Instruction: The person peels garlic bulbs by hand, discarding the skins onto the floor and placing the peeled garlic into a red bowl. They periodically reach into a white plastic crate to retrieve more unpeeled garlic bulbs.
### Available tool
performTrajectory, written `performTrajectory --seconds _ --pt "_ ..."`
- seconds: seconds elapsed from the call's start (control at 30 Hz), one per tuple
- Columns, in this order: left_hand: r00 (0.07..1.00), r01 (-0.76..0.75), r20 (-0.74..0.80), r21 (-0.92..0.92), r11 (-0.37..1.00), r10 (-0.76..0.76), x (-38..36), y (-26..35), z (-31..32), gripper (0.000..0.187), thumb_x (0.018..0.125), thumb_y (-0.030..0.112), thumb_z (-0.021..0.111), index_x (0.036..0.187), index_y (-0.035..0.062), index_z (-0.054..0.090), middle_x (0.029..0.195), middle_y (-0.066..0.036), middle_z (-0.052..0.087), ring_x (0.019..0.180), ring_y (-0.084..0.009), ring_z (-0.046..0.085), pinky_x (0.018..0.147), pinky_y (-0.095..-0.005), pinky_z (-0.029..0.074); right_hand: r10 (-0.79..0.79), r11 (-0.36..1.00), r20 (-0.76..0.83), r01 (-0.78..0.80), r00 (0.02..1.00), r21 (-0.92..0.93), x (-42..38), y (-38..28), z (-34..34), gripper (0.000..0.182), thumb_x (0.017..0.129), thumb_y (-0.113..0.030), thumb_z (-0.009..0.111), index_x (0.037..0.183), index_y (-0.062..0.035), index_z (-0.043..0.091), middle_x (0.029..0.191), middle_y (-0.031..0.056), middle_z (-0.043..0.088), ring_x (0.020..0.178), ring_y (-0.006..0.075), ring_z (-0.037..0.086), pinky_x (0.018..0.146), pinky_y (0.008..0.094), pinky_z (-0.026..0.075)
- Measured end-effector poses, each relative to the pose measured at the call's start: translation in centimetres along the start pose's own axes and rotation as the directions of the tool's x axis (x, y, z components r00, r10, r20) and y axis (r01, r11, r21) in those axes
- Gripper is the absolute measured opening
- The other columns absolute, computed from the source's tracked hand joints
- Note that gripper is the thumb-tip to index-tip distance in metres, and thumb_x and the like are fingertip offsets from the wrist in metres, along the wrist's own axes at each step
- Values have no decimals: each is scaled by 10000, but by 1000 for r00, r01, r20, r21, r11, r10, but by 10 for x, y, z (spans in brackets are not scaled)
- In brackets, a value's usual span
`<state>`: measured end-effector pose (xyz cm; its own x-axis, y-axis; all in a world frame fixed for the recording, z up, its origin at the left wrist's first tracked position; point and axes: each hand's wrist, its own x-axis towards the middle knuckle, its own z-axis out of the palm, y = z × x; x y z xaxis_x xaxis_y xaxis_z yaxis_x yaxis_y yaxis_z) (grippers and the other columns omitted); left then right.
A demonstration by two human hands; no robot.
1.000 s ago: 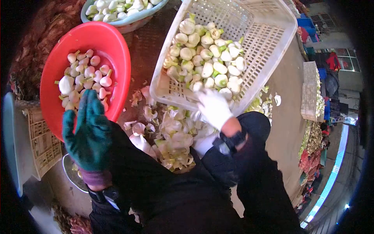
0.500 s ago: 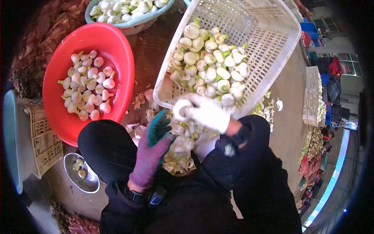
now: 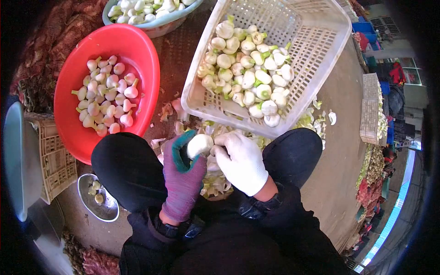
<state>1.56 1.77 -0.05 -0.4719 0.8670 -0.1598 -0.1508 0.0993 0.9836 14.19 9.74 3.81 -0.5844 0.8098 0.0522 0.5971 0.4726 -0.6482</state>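
My left hand (image 3: 184, 176), in a purple and green glove, holds a white bulb (image 3: 200, 146) between thumb and fingers, just above the gap between my knees. My right hand (image 3: 242, 161), in a white glove, has its fingertips pressed together at the bulb's right side. Beyond my hands stands a white perforated crate (image 3: 284, 124) with many white bulbs (image 3: 249, 79) that have green stem ends. A red basin (image 3: 68, 123) at the left holds pinkish-white bulbs (image 3: 110, 81). Peeled skins (image 3: 215, 185) lie beneath my hands.
A light blue basin (image 3: 160, 28) with white bulbs is at the top. A metal bowl (image 3: 108, 211) with small pieces sits beside my left knee. At the left edge are a beige crate (image 3: 52, 165) and a blue tub (image 3: 20, 160). Another crate (image 3: 369, 105) stands far right.
My left hand has closed around the bulb that my right hand was carrying. My right hand has come down toward my knees and now touches the bulb's side. The view has shifted slightly.
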Motion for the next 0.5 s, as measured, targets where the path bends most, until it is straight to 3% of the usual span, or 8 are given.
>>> performTrajectory --seconds 0.07,0.13,0.2,0.33,0.4,0.43,0.5 --pt "999 -31 -16 41 999 32 -5 -3 1 475 788 -42 610 1247 -1 495 1168 -105 572 1079 -182 570 962 -314 452 -5 993 -97 -6 995 -116 -3 -3 5 113 793 -121 645 889 -102 589 771 114 604 726 327 614 640 436 496" --pt "998 -61 -31 82 995 63 -6 1 1 473 789 -46 610 1246 -1 496 1166 -105 573 1077 -179 569 953 -312 456 15 992 -89 -26 996 -124 -4 -4 5 134 789 -138 655 898 -92 593 774 118 609 714 332 614 633 439 497" --pt "985 174 21 -162 971 -173 -5 16 -2 526 719 -75 591 1228 25 501 1173 -105 527 1111 -199 532 974 -318 424 125 989 -86 -117 988 96 -5 -3 7 134 789 -140 655 890 -76 594 779 125 618 722 332 619 639 441 500" --pt "973 227 6 -233 946 -232 -5 16 -4 528 704 -78 605 1214 30 518 1147 -101 522 1102 -201 526 969 -321 421 146 979 21 -148 989 139 -9 -10 5 122 788 -125 652 879 -67 596 781 130 625 724 336 623 633 442 500" --pt "999 21 -26 8 1000 -21 -8 4 -3 527 702 -79 610 1210 30 523 1121 -94 525 1072 -198 533 959 -321 425 97 995 -67 -96 993 31 -9 -7 8 115 784 -112 654 875 -68 599 769 130 625 720 337 626 629 438 501" --pt "999 20 -27 7 1000 -20 -9 0 -5 527 702 -79 610 1210 30 523 1121 -94 525 1072 -198 533 959 -321 425 97 995 -67 -95 993 31 -9 -8 10 115 784 -112 654 875 -68 599 769 130 625 720 337 626 629 438 501" --pt "990 -129 -22 210 969 136 -11 -5 -9 522 742 -110 615 1237 -2 494 1193 -107 570 1103 -185 560 984 -329 436 71 997 -95 -71 993 5 -9 -9 13 118 778 -100 653 878 -69 599 756 130 623 710 338 625 629 441 502"
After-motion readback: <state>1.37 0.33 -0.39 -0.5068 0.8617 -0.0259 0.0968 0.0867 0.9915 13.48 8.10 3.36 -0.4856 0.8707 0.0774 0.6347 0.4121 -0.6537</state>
